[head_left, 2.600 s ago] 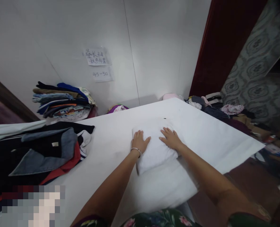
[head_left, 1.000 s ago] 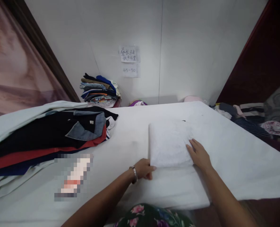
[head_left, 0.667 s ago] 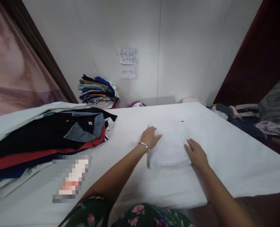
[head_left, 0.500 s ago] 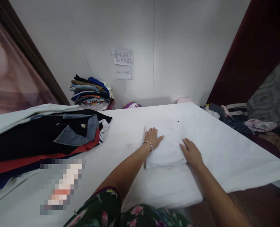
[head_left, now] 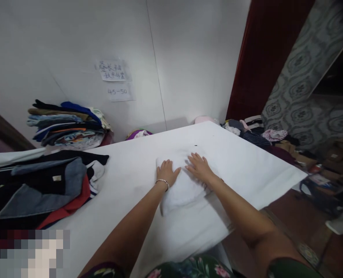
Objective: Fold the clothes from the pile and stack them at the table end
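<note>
While under cloth (head_left: pixel 178 197), table (head_left: pixel 246 166) near wall (head_left: pixel 188 58).

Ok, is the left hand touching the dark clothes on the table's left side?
No, the left hand lies open on the white cloth, apart from the dark clothes.

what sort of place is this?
Likely a clothes-sorting or folding room: a stack of folded garments, more clothes piled on a white table, and handwritten paper signs on the wall.
</note>
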`<action>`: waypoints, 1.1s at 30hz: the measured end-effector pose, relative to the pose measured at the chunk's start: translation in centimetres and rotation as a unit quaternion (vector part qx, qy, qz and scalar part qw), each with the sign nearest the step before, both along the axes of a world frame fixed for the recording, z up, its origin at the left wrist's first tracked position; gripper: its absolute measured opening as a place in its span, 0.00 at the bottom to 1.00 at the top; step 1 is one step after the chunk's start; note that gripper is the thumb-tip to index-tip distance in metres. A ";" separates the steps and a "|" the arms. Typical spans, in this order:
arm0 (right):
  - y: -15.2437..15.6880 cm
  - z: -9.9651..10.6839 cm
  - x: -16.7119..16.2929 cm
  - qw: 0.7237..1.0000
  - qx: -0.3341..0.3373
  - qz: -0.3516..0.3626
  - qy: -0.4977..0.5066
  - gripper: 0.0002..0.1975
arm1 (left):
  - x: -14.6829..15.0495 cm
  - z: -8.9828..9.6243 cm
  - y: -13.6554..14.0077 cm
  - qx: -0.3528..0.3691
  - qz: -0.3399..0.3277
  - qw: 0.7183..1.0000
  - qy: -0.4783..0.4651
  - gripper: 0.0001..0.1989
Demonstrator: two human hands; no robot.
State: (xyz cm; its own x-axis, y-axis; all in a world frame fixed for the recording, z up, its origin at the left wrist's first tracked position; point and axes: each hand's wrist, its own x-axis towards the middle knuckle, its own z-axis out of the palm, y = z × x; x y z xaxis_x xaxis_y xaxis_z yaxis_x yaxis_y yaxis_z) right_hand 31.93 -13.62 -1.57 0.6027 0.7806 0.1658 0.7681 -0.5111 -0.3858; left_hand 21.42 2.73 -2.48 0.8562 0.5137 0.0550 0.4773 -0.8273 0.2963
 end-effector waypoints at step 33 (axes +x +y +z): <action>-10.3 -4.4 1.3 0.855 0.292 -0.202 0.378 0.33 | -1.3 1.1 1.3 -0.324 0.144 0.921 -0.159 0.30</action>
